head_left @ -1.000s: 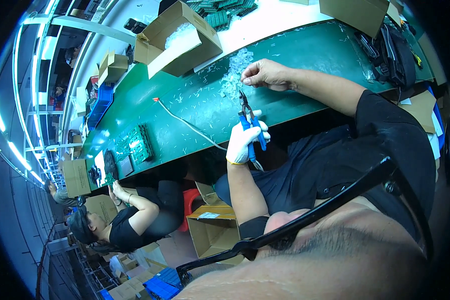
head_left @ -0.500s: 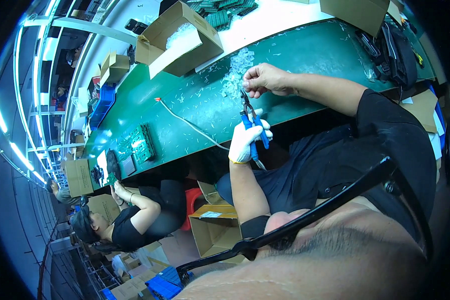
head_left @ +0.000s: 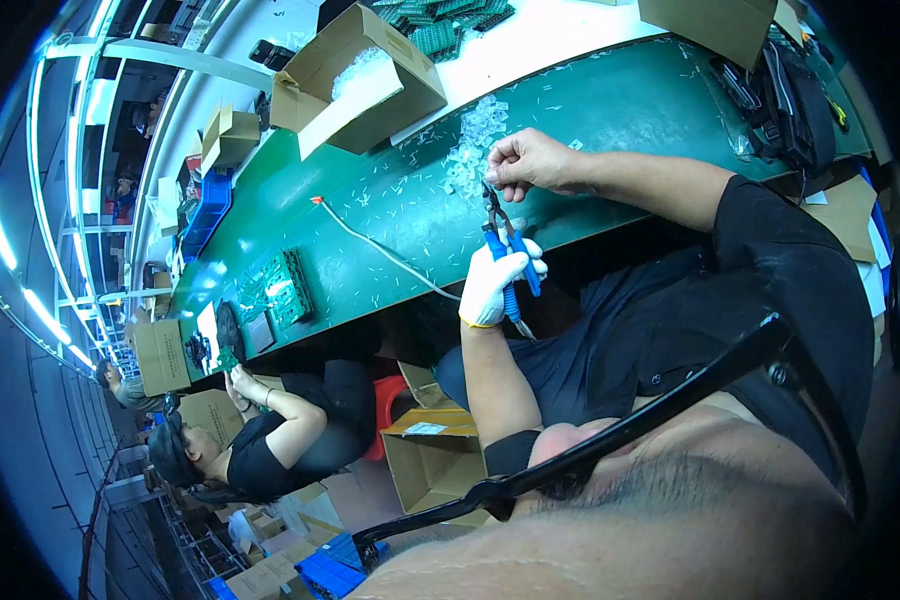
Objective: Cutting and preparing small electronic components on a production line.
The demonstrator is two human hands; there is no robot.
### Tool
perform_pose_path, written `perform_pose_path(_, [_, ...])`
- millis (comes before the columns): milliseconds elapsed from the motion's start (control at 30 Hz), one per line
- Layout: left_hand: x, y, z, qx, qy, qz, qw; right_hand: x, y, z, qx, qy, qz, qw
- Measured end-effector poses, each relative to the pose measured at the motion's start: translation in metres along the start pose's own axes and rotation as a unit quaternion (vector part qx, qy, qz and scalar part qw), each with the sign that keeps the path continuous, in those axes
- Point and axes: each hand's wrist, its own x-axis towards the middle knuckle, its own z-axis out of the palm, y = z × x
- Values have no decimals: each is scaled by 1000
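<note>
My left hand (head_left: 487, 283), in a white glove, is closed around blue-handled cutting pliers (head_left: 492, 207). The dark jaws point up to the fingertips of my bare right hand (head_left: 518, 163). Those fingers are pinched together at the jaw tips on a small clear plastic piece (head_left: 491, 177), mostly hidden by the fingers. Just beyond lies a heap of small clear plastic pieces (head_left: 478, 125) on the green tabletop (head_left: 610, 110). Below the gloved hand a pointed metal tip (head_left: 525, 329) sticks out; I cannot tell what it belongs to.
Thin clear offcuts are scattered over the table. A white cable (head_left: 385, 252) crosses it to the near edge. An open cardboard box (head_left: 370, 90) stands at the back, green boards (head_left: 440, 35) behind it. A black bag (head_left: 795, 110) is at right. A co-worker (head_left: 280, 435) sits at left.
Both hands stay nearly in place, with the pliers' jaws at the right fingertips. The co-worker at left has shifted slightly.
</note>
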Motion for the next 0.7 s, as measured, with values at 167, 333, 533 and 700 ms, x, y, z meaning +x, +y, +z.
perform_pose_path(167, [-1, 7, 7, 81, 37, -14, 996, 0, 0, -3, -5, -7, 10, 1000])
perform_pose_path(333, [0, 12, 13, 124, 59, -3, 990, -3, -4, -7, -5, -13, 8, 1000])
perform_pose_path(533, [4, 9, 2, 24, 64, 52, 996, 2, -31, -42, -296, -106, -17, 949])
perform_pose_path(700, [2, 5, -4, 4, 46, 43, 998, 9, -35, -72, -537, -109, 56, 835])
